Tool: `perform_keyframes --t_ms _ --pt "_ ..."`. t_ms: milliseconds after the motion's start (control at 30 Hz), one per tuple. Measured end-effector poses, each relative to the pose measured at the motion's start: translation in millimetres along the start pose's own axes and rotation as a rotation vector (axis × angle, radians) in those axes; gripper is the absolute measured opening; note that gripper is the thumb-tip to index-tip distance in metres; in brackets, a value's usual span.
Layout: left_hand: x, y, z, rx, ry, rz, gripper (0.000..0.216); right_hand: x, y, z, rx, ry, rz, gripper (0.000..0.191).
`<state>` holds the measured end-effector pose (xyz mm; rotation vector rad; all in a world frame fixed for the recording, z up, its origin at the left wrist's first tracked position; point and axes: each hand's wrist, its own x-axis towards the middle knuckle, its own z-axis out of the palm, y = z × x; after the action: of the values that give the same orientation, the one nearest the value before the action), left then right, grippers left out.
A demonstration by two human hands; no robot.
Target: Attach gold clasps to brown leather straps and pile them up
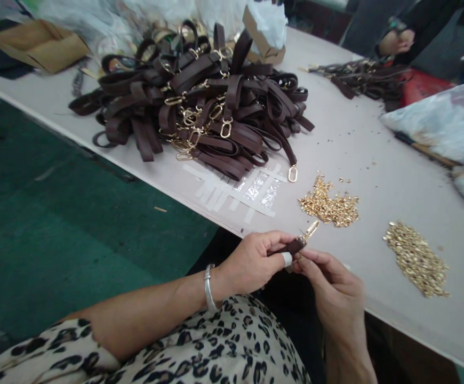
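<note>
Brown strap (292,247) pinched by both hands, seemingly unlabelled.

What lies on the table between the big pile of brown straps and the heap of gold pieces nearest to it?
In the head view, strips of tape stuck flat on the table lie between the strap pile and the gold heap.

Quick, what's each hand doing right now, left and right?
Left hand: closed on a short brown strap with a gold clasp.
Right hand: fingertips at the strap's end; grip cannot be told.
</note>
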<state>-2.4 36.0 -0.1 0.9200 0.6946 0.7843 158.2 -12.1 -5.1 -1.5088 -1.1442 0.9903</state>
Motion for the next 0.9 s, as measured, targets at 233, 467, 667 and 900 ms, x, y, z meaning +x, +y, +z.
perform_keyframes --t_ms 233,467,667,900 --pt "-2.6 -5.8 -1.1 0.117 -0.008 0.035 0.03 -1.9 9.5 -4.2 -0.013 -0.037 -0.04 0.01" --pt "-9.8 -1.5 0.0 0.379 0.013 0.12 0.034 -6.3 6.1 2.0 0.023 -0.052 0.017 0.011" --pt "-14.4 -0.1 -2.6 0.721 0.019 0.219 0.042 -11.6 5.9 13.0 0.149 0.042 0.069 0.018" --pt "-8.5 -2.8 3.9 0.576 -0.073 0.084 0.043 1.4 8.6 -26.1 -0.094 -0.03 -0.039 0.02"
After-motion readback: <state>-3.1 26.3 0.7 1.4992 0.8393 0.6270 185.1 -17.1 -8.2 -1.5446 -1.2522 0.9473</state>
